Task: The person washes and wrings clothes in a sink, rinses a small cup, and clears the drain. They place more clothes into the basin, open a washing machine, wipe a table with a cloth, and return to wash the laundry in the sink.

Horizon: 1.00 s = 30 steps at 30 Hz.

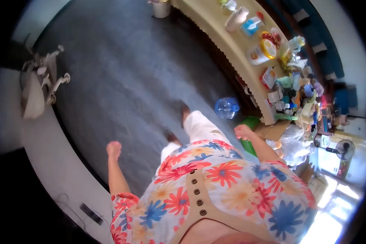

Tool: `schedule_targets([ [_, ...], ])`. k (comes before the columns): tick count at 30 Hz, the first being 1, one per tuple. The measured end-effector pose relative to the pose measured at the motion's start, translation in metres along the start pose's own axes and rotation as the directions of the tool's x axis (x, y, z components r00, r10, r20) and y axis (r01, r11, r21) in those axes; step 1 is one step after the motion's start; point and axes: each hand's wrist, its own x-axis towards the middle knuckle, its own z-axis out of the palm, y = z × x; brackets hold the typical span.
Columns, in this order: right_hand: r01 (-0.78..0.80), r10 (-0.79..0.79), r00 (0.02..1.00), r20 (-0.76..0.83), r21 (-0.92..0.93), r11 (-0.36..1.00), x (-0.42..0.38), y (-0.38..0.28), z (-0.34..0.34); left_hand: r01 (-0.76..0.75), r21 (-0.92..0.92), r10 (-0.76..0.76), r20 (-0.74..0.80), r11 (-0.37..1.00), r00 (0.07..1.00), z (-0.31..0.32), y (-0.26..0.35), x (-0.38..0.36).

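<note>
My left hand [114,149] hangs out over the grey floor [122,81], its fingers curled in and no object showing in it. On the other side, my right hand [243,132] is also closed, with nothing visible inside; it is nearest to a green object [250,124] and a large clear blue water bottle [227,107] on the floor. Neither hand appears to touch these. Between my hands are my flowered shirt [223,175], white trousers [205,126] and dark shoes [184,113].
A long table [242,53] with a cream cloth runs along the right, crowded with bottles, a white tub with a yellow lid [262,52] and boxes. A white bucket [161,9] stands at its far end. A folded stroller-like frame [42,81] is by the left wall; a fan [345,149] is at right.
</note>
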Motion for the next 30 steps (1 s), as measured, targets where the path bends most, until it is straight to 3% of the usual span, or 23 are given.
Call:
schedule_targets([
  [1,-0.057,0.057,0.998,-0.004,-0.018,0.998,0.003,-0.013,-0.001,-0.076,-0.067,0.071,-0.066,0.995,0.995,0.001,0.026,0.047],
  [2,-0.11,0.11,0.994,-0.007,-0.038,0.993,0.005,-0.032,-0.004,-0.274,0.006,0.274,-0.055,0.962,0.96,0.001,0.066,0.066],
  [5,-0.165,0.163,0.986,-0.037,-0.063,0.984,0.04,-0.096,-0.021,-0.459,-0.086,0.463,0.034,0.884,0.886,0.004,0.168,0.103],
  [7,-0.126,0.123,0.991,-0.042,-0.076,0.989,0.078,-0.163,-0.029,-0.333,-0.124,0.349,0.143,0.935,0.926,0.001,0.211,0.111],
  [9,-0.068,0.062,0.997,-0.054,-0.115,0.991,0.11,-0.247,-0.045,-0.165,-0.025,0.167,0.176,0.986,0.97,-0.007,0.217,0.134],
  [10,0.014,-0.024,0.999,-0.042,-0.234,0.972,0.092,-0.325,-0.051,-0.176,0.124,0.152,0.186,0.977,0.971,-0.018,0.213,0.154],
  [11,0.097,-0.104,0.994,-0.041,-0.15,0.984,0.116,-0.361,-0.057,-0.178,0.263,0.128,0.197,0.948,0.972,-0.027,0.211,0.167],
  [13,0.226,-0.227,0.974,-0.001,-0.062,0.972,0.136,-0.465,-0.063,0.022,0.061,-0.026,0.075,0.998,0.997,-0.053,0.249,0.15],
  [16,0.385,-0.383,0.923,0.042,-0.049,0.922,0.178,-0.605,-0.063,0.161,0.028,-0.16,-0.039,0.987,0.986,-0.089,0.285,0.17],
  [18,0.486,-0.485,0.872,0.065,0.005,0.874,0.211,-0.682,-0.059,0.195,0.128,-0.199,0.019,0.972,0.98,-0.112,0.311,0.206],
  [21,0.416,-0.414,0.907,0.079,-0.001,0.909,0.223,-0.784,-0.047,0.171,0.381,-0.195,0.024,0.909,0.981,-0.149,0.35,0.273],
  [23,0.345,-0.348,0.937,0.023,0.097,0.934,0.221,-0.821,-0.04,0.207,0.371,-0.217,-0.015,0.905,0.976,-0.172,0.39,0.329],
  [26,0.226,-0.227,0.967,0.113,0.016,0.974,0.26,-0.835,-0.054,-0.047,0.679,-0.102,0.179,0.732,0.979,-0.217,0.5,0.408],
  [28,0.134,-0.138,0.989,0.062,0.06,0.989,0.264,-0.844,-0.054,-0.228,0.778,0.083,0.222,0.586,0.972,-0.244,0.587,0.449],
  [29,0.114,-0.117,0.993,0.024,0.117,0.987,0.264,-0.856,-0.055,-0.329,0.798,0.258,0.225,0.505,0.94,-0.254,0.625,0.477],
  [30,0.072,-0.085,0.994,0.072,0.175,0.982,0.267,-0.864,-0.059,-0.273,0.745,0.279,0.122,0.609,0.953,-0.259,0.673,0.501],
])
